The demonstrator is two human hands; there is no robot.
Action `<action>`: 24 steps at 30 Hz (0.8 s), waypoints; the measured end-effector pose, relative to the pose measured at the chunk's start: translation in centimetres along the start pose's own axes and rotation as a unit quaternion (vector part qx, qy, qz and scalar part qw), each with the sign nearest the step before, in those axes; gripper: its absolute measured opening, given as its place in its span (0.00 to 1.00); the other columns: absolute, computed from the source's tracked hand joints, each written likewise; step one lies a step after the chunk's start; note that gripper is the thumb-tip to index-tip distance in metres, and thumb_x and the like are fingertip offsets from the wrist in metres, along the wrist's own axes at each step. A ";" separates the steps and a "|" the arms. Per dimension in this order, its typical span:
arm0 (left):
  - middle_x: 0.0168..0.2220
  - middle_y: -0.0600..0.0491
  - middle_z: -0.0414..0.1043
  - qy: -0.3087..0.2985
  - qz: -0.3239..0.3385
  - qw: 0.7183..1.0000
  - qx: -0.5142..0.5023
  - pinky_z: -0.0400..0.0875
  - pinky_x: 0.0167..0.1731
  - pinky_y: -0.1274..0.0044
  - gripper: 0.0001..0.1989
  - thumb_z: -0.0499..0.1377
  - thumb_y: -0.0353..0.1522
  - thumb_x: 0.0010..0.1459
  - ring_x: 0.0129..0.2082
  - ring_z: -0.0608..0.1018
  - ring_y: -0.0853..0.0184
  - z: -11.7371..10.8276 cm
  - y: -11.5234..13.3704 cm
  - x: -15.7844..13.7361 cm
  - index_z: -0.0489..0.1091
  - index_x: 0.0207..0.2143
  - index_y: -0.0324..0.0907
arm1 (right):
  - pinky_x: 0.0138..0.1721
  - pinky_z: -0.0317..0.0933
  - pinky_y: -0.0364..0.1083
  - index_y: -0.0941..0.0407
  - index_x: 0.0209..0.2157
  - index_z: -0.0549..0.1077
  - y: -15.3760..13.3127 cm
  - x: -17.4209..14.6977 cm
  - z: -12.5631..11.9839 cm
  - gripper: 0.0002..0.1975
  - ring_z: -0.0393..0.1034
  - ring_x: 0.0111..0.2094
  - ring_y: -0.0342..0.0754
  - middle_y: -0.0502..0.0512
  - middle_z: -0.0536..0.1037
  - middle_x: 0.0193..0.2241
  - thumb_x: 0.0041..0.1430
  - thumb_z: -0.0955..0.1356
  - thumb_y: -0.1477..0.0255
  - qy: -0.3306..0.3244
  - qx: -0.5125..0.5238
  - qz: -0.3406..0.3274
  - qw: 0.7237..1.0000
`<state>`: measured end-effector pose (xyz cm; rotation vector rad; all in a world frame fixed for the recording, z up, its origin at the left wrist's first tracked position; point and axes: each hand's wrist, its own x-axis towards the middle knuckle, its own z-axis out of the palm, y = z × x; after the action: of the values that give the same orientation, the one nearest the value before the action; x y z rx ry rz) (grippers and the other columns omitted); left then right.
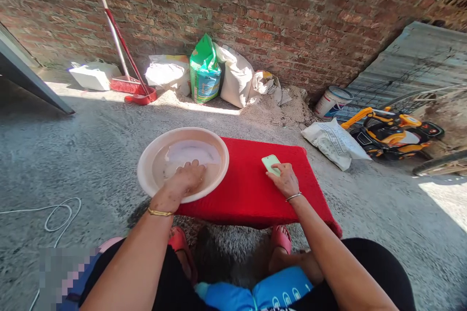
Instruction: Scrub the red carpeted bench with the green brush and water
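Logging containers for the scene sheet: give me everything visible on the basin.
The basin is round, wide and pale pinkish-cream, with a broad, smooth rim; it looks like plastic. It holds water with a bright patch on the surface. It stands upright on the left end of the red-covered table and seems to overhang that end. The person's left hand reaches in over the near rim, its fingers down at the water; whether they touch the bottom can't be told.

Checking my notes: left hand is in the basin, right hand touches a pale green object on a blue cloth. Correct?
No: the head view shows a red cloth, not blue. The left hand in the basin and right hand touching the pale green object stand.
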<state>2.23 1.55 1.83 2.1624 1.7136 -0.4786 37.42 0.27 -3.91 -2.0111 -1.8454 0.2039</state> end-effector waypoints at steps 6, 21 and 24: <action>0.55 0.38 0.64 -0.002 0.013 1.000 -0.007 0.66 0.50 0.55 0.20 0.46 0.32 0.63 0.55 0.70 0.49 0.1 -0.2 0.3 0.65 0.55 0.40 | 0.45 0.60 0.46 0.49 0.47 0.75 -9.9 0.7 3.8 0.17 0.67 0.44 0.49 0.56 0.68 0.46 0.55 0.71 0.63 -0.076 0.013 -0.129 0.989; 0.54 0.37 0.65 0.017 0.016 1.000 -0.017 0.65 0.49 0.54 0.21 0.43 0.31 0.64 0.53 0.70 0.50 0.1 -0.1 -0.2 0.66 0.55 0.40 | 0.45 0.61 0.48 0.53 0.47 0.76 -0.3 3.2 -0.9 0.19 0.69 0.45 0.53 0.61 0.71 0.44 0.52 0.71 0.64 0.004 -0.066 0.081 0.995; 0.54 0.38 0.64 0.012 0.015 1.000 -0.004 0.66 0.49 0.56 0.21 0.44 0.31 0.64 0.54 0.70 0.49 0.2 -0.3 0.0 0.65 0.56 0.41 | 0.45 0.61 0.47 0.54 0.47 0.76 -5.3 3.6 2.1 0.20 0.69 0.44 0.51 0.59 0.71 0.45 0.50 0.71 0.67 -0.030 -0.016 0.014 0.999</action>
<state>1.98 1.53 1.60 2.1940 1.6912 -0.4394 32.19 4.40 -3.21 -2.0751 -1.8684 0.2466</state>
